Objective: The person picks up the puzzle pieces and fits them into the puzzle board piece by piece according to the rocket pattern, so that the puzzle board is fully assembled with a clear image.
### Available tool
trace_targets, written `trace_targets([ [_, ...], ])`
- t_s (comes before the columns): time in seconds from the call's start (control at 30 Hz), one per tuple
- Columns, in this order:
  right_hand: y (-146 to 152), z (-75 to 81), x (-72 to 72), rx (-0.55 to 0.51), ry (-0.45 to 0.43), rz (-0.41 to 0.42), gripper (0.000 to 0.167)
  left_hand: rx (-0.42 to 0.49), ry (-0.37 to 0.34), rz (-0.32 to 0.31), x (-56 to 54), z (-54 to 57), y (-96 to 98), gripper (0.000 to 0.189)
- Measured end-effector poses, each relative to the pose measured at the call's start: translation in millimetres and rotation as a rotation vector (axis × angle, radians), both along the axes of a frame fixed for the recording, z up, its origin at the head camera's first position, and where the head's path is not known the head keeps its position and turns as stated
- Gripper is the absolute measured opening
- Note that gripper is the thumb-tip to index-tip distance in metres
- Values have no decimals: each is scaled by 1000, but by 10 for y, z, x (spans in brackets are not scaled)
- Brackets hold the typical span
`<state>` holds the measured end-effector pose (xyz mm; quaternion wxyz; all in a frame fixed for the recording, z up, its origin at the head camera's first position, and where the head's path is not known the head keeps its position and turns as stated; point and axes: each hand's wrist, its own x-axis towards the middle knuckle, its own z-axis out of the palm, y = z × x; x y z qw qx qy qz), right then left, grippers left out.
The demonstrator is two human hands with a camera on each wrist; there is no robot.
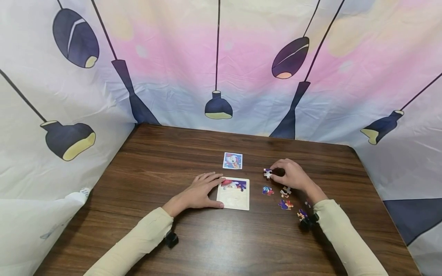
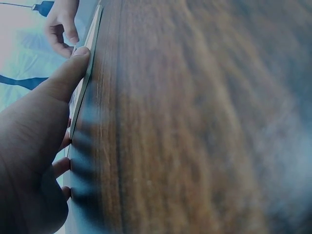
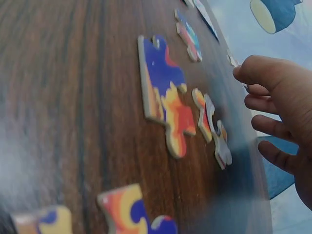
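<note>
My left hand [image 1: 200,191] rests at the left side of a square puzzle tray [image 1: 236,207], thumb on its lower left corner and fingertips at the upper left one. Joined pieces [image 1: 235,184] with red, white and purple print fill the tray's top part; its lower part is bare pale board. To the tray's right, my right hand [image 1: 291,175] pinches a white and purple puzzle piece [image 1: 267,173] between thumb and fingers, close over the table. In the right wrist view that piece is mostly hidden behind the fingers.
A small picture card [image 1: 232,160] lies behind the tray. Several loose pieces lie near my right hand, among them a blue and red one [image 1: 267,190], a purple and orange one [image 3: 165,83] and a yellow one [image 3: 127,207]. A printed curtain [image 1: 186,76] hangs behind the wooden table [image 1: 165,153].
</note>
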<state>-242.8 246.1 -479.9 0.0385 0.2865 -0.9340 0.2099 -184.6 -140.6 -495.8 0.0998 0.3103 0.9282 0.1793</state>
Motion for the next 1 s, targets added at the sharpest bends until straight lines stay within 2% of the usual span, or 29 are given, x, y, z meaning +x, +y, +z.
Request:
trace_targets([
  [1.0, -123, 34, 116, -29, 22, -17, 29, 4, -5, 1, 5, 2, 0, 96],
])
